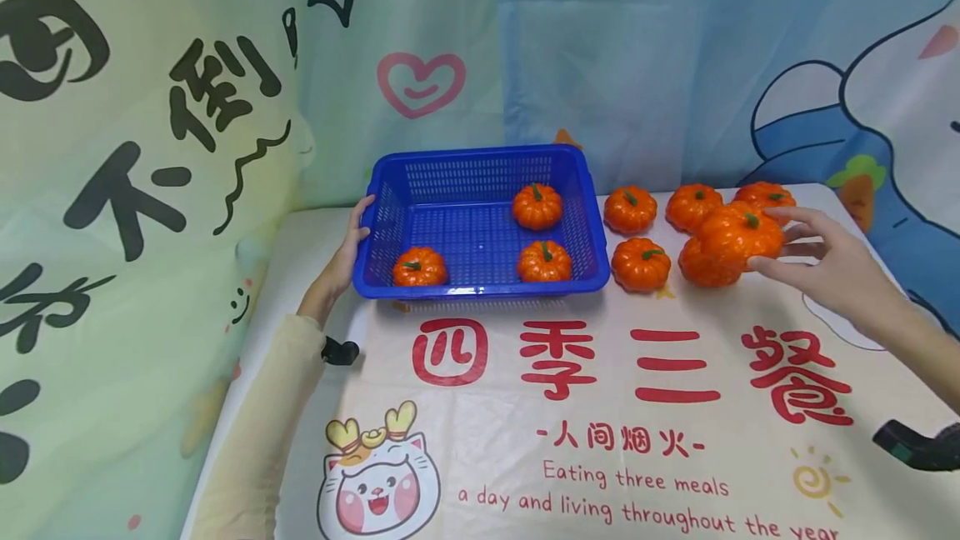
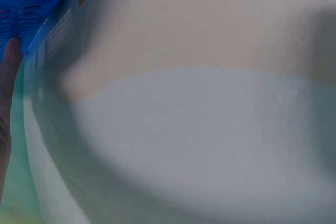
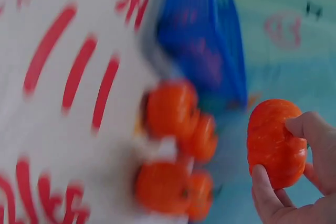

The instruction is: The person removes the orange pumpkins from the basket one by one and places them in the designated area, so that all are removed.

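Observation:
My right hand (image 1: 832,265) holds a small orange pumpkin (image 1: 738,233) by its side, thumb and fingers pinching it. In the right wrist view the same pumpkin (image 3: 276,142) shows between thumb and fingertips. It overlaps another pumpkin (image 1: 705,267) in the head view. My left hand (image 1: 350,244) rests against the left side of a blue plastic basket (image 1: 480,292), its fingertips at the outer wall. A finger (image 2: 11,56) touches the slotted wall in the left wrist view. Inside the basket sit three pumpkins, one at front left (image 1: 419,267) and two at the right (image 1: 537,207).
Several more pumpkins stand in two rows right of the basket, among them one at front (image 1: 641,265) and one at back (image 1: 630,209). A printed cloth (image 1: 600,473) covers the table. Printed curtains (image 1: 615,65) hang close behind and to the left.

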Available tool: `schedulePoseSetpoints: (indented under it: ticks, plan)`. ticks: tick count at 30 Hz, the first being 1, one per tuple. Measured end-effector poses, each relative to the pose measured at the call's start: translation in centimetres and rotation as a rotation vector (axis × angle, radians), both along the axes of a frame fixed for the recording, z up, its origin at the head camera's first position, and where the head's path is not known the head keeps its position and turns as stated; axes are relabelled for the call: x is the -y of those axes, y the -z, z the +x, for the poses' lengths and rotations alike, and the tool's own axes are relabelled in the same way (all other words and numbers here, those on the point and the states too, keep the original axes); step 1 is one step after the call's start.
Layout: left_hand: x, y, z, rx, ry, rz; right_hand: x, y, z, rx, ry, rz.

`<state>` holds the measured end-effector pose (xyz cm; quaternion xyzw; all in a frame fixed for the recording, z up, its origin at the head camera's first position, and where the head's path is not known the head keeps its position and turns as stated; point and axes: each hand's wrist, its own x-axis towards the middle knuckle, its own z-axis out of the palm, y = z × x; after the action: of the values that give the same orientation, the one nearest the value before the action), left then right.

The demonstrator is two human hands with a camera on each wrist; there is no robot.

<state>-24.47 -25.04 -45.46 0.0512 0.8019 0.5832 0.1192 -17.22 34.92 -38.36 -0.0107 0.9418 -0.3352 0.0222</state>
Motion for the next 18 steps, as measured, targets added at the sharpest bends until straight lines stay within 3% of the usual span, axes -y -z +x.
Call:
schedulePoseSetpoints:
  ticks: [4, 8, 18]
  plan:
    - [0.0, -0.1, 0.1, -0.002, -0.001, 0.016, -4.1, 2.1, -1.5, -0.017, 0.082, 0.057]
    - [-0.1, 0.0, 0.1, -0.003, 0.004, 0.024, -7.3, 4.1, -2.2, 0.031, 0.137, 0.068]
    - [-0.1, -0.2, 0.2, 0.005, -0.002, 0.022, -10.3, 7.3, -3.4, 0.134, 0.184, 0.084]
